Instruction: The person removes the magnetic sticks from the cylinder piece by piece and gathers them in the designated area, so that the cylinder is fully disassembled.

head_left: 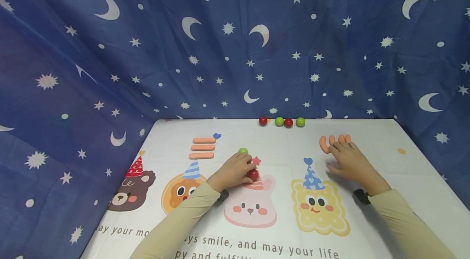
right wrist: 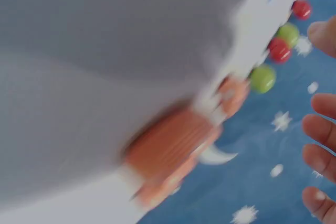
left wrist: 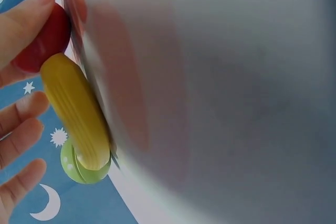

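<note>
My left hand (head_left: 235,169) pinches a small red ball (head_left: 253,175) between thumb and finger, over the printed rabbit's hat. In the left wrist view the red ball (left wrist: 44,40) touches one end of a yellow ribbed, rounded stick (left wrist: 76,108); a green ball (left wrist: 84,163) is at its other end. The head view shows that green ball (head_left: 243,151) just beyond the hand, which hides the stick. My right hand (head_left: 350,163) is nearest the curved orange sausage-like pieces (head_left: 324,144). Its fingers (right wrist: 320,129) are apart and hold nothing; the orange pieces (right wrist: 170,142) look blurred.
Three straight orange sticks (head_left: 202,148) lie stacked in rows at the left. Along the back edge, red balls (head_left: 262,121) and green balls (head_left: 300,122) sit in a row. A white printed cloth (head_left: 286,242) covers the table, with a blue starry curtain (head_left: 220,14) behind.
</note>
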The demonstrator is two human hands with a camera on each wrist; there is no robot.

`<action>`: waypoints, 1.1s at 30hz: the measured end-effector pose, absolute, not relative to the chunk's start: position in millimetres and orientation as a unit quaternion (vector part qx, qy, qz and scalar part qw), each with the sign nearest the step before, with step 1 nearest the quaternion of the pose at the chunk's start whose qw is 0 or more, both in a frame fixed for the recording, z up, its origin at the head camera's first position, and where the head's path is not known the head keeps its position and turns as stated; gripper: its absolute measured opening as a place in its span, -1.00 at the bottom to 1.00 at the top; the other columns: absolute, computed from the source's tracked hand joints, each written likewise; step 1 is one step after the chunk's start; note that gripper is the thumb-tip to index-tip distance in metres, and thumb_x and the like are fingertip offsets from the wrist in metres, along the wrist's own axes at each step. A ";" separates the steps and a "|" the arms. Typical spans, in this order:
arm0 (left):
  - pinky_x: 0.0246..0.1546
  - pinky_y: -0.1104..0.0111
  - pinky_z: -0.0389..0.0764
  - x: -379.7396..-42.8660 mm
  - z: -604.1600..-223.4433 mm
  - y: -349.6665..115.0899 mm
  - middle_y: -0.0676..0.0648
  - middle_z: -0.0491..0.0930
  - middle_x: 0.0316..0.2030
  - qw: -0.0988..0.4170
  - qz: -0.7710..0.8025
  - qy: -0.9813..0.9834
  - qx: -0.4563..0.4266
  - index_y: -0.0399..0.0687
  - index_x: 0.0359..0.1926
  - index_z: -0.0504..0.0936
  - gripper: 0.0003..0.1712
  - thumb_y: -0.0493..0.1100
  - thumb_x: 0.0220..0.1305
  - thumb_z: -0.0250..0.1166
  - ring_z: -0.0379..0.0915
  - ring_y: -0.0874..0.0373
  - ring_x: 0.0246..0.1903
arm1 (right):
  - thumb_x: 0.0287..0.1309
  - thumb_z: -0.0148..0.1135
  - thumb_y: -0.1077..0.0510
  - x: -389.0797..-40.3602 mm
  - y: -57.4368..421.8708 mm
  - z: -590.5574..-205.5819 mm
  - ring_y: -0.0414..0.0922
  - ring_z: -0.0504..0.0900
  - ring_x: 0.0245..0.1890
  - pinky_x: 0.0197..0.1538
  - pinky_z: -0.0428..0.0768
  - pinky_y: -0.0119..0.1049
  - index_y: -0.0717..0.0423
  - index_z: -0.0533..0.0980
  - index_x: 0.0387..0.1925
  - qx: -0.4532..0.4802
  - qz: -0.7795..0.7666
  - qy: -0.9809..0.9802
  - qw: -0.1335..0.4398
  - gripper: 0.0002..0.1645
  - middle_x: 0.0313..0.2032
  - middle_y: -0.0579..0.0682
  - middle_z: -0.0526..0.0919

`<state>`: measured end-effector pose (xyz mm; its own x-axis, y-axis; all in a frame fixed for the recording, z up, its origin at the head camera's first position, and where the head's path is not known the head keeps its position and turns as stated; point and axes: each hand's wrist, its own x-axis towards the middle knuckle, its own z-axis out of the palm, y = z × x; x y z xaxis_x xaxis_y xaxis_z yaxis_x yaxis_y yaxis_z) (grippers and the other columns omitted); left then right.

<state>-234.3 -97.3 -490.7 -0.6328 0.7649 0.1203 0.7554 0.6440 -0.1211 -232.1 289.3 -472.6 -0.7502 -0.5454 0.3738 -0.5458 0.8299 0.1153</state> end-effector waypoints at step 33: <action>-0.16 0.38 0.41 -247.0 -486.4 -115.3 0.08 0.52 -0.25 0.068 0.001 -0.910 -0.409 0.17 -0.30 0.73 -0.83 -0.06 0.00 0.43 0.32 0.21 -0.26 | -0.09 0.40 -0.12 -235.4 107.0 -487.5 -0.17 0.45 -0.20 -0.08 0.44 -0.28 -0.03 0.50 -0.11 0.502 -0.014 -0.851 0.153 -0.50 -0.25 -0.13 0.57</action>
<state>-247.0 -115.3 -486.4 -0.6565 0.7443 0.1227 0.7439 0.6658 -0.0583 -235.4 107.0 -487.5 -0.4495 -0.8586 0.2464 -0.8504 0.4958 0.1763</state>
